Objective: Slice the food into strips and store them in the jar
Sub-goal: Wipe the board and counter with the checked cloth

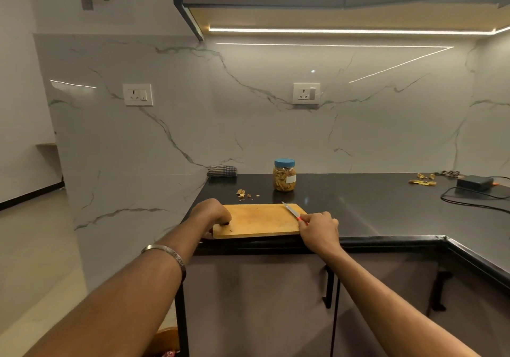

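A wooden cutting board [259,220] lies at the front edge of the black counter [372,207]. My left hand [211,213] rests on the board's left end with its fingers curled down; whether it holds anything there is hidden. My right hand [318,229] grips the red handle of a small knife [291,210], whose blade points up and left over the board's right corner. Behind the board stands a clear jar [284,175] with a blue lid on, filled with pale food strips. A few food scraps [242,193] lie between board and jar.
A folded checked cloth [222,171] sits in the back corner against the marble wall. More food pieces [422,180] lie at the far right, near a black box [474,182] with cables trailing over the counter. Dark cabinet doors are below the counter edge.
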